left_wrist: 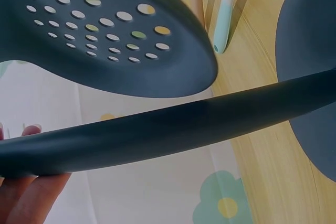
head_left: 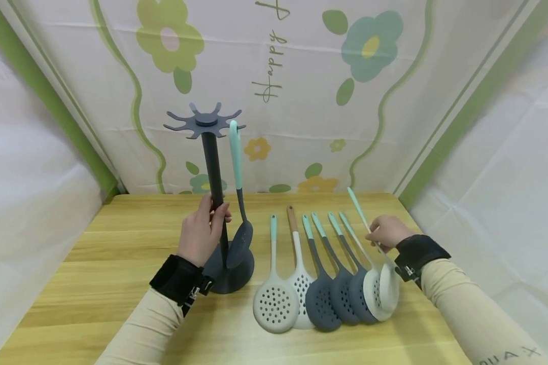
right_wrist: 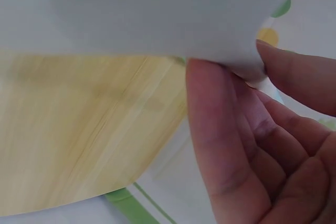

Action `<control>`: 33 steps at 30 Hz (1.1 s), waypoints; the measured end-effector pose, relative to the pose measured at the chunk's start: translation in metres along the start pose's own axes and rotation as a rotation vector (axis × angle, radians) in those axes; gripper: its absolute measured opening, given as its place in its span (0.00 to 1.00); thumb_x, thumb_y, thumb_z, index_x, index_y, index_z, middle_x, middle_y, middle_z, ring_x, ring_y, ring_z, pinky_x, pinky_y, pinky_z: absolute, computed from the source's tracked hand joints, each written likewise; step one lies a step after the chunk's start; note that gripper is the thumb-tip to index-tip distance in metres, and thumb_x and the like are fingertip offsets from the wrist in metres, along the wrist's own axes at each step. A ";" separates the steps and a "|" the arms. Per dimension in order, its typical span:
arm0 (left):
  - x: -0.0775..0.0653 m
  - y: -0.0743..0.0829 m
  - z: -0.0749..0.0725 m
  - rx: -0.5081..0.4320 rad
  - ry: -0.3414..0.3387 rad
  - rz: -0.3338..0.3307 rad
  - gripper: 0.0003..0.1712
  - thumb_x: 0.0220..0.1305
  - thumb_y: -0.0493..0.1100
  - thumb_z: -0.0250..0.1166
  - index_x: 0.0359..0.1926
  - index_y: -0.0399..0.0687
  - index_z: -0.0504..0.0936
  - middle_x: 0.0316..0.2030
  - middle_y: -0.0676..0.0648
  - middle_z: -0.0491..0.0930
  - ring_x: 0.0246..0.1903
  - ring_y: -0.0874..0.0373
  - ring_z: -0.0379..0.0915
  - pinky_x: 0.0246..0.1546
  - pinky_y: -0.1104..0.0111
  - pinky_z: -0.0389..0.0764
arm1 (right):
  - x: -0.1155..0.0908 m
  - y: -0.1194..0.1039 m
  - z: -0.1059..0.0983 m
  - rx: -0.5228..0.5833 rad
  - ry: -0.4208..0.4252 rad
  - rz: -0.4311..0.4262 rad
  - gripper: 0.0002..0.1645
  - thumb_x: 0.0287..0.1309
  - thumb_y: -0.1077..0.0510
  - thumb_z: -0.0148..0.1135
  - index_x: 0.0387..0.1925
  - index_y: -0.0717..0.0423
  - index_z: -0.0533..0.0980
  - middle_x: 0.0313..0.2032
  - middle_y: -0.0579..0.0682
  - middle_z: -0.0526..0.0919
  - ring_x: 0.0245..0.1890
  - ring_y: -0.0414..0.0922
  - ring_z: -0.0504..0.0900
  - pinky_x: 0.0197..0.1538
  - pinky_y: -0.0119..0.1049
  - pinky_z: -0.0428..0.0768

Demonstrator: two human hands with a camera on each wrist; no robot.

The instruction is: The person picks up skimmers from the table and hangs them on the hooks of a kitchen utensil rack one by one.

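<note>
My left hand (head_left: 202, 230) grips the black pole of a utensil stand (head_left: 212, 167), with its round base on the table. From the stand's pronged top hangs a dark perforated skimmer (head_left: 240, 243) with a mint handle; its holes show in the left wrist view. At the right, my right hand (head_left: 389, 232) pinches the shaft of a white ladle (head_left: 389, 289) with a mint handle, tilted up. The ladle's head overlaps a white perforated skimmer (head_left: 375, 299); whether they touch, I cannot tell. In the right wrist view, thumb and fingers hold the white shaft below a smooth white surface.
Several more utensils lie side by side on the wooden table (head_left: 132, 243), among them a white skimmer (head_left: 276, 306), a wooden-handled white one (head_left: 297, 253) and dark skimmers (head_left: 321, 304). A flowered cloth (head_left: 301, 126) stands behind the table, white sheets on both sides.
</note>
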State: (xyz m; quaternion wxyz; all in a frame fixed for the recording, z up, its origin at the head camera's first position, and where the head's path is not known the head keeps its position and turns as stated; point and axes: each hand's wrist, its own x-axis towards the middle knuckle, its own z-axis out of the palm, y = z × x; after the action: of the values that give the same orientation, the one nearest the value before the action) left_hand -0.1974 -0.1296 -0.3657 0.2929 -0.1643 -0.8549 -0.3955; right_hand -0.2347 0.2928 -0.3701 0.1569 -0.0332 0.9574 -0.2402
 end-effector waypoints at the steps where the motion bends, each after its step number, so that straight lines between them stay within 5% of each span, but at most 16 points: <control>1: 0.000 0.000 0.000 -0.003 0.000 0.001 0.10 0.75 0.41 0.55 0.51 0.40 0.71 0.33 0.44 0.84 0.31 0.51 0.86 0.32 0.55 0.87 | 0.000 -0.001 0.001 0.006 -0.002 -0.004 0.14 0.63 0.63 0.60 0.41 0.74 0.75 0.30 0.62 0.86 0.21 0.41 0.82 0.29 0.38 0.86; 33: 0.001 -0.002 0.001 -0.019 0.025 0.026 0.09 0.74 0.40 0.57 0.50 0.40 0.71 0.32 0.44 0.84 0.30 0.51 0.86 0.31 0.56 0.86 | -0.015 -0.050 0.002 0.050 -0.033 -0.141 0.19 0.65 0.61 0.60 0.51 0.74 0.75 0.27 0.52 0.86 0.20 0.42 0.82 0.29 0.39 0.84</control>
State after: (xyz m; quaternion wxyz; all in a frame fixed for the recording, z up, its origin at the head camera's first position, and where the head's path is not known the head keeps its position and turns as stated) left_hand -0.1990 -0.1304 -0.3668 0.3070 -0.1732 -0.8452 -0.4017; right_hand -0.2203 0.2496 -0.3439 0.1561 -0.1004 0.9437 -0.2737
